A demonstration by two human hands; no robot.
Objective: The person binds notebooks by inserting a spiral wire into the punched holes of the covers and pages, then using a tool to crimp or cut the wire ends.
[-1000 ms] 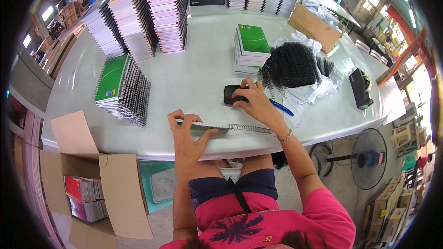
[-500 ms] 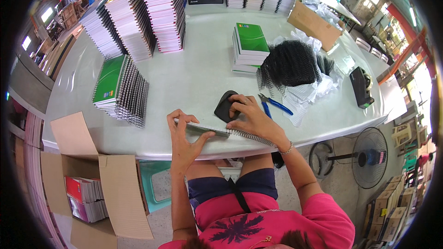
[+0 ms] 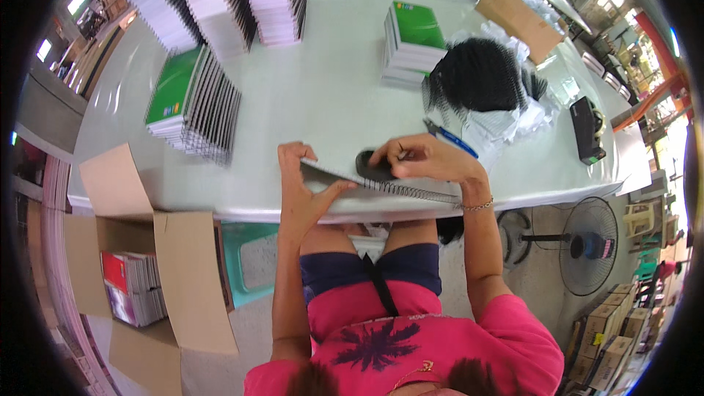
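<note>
Edge-on near the table's front edge is a spiral notebook (image 3: 328, 171), pinched between the thumb and fingers of my left hand (image 3: 299, 183). A loose wire coil (image 3: 411, 191) runs along its edge and sticks out past its right end, under my right wrist. My right hand (image 3: 438, 159) is bent closed at the coil, against a rounded black pad (image 3: 372, 166); whether it grips the pad or the coil is hidden by the fingers. Blue-handled cutters (image 3: 456, 141) lie just beyond the right hand.
Green notebooks with coils (image 3: 176, 92) stand at left; a green-covered stack (image 3: 416, 26) stands beyond. A heap of black coils (image 3: 477, 77) lies on crumpled paper, beside a tape dispenser (image 3: 587, 130). Tall notebook stacks (image 3: 271, 0) line the back. An open carton (image 3: 194, 271) stands lower left.
The view has tilted, so the table's things sit higher. My right hand and the black pad have come nearer the table's front edge, and the coil juts further right past my wrist.
</note>
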